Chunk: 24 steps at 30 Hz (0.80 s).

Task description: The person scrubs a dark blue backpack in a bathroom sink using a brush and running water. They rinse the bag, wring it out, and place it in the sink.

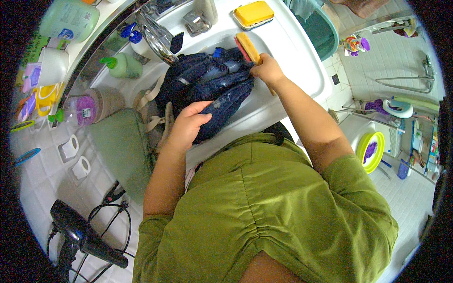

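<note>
A dark blue fabric bag (203, 78), seemingly a backpack, lies bunched in the white sink (302, 61). My left hand (186, 125) grips its near edge, thumb on top and the other fingers mostly hidden. Whitish marks, perhaps foam, show on the cloth beside that thumb. In my right hand (269, 71) is a scrubbing brush (248, 48) with a yellowish back and pinkish bristles. It is raised over the bag's right side, and the bristles look clear of the cloth.
A chrome tap (153, 35) rises at the sink's back left, near a green pump bottle (125, 65). A yellow soap bar (254, 14) rests on the far rim. Left of the sink hangs a grey-green bag (120, 146); a black hair dryer (78, 228) with its cord is lower left.
</note>
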Motion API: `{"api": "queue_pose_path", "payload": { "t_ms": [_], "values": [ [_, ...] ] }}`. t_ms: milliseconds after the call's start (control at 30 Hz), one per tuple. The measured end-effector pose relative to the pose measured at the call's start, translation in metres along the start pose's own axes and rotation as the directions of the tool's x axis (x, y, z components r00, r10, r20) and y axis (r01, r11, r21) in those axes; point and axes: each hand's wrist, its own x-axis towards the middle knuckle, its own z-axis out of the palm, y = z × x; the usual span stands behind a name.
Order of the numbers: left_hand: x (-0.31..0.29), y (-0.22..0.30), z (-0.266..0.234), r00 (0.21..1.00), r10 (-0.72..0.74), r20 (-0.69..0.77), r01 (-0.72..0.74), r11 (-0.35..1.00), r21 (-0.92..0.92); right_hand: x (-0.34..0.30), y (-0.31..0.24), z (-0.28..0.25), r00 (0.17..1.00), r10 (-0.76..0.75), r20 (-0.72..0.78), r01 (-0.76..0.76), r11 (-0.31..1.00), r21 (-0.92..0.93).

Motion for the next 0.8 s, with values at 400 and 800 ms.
{"api": "queue_pose_path", "payload": {
  "t_ms": [400, 800],
  "values": [
    [-0.001, 0.001, -0.004, 0.999, -0.025, -0.038, 0.028, 0.996, 0.080, 0.032, -0.001, 0.026, 0.983, 0.111, 0.148, -0.016, 0.848, -0.530],
    [0.001, -0.001, -0.005, 0.985, 0.020, -0.170, -0.010, 0.998, 0.057, -0.010, -0.036, 0.003, 0.978, -0.059, 0.198, 0.165, 0.800, -0.576]
  ]
}}
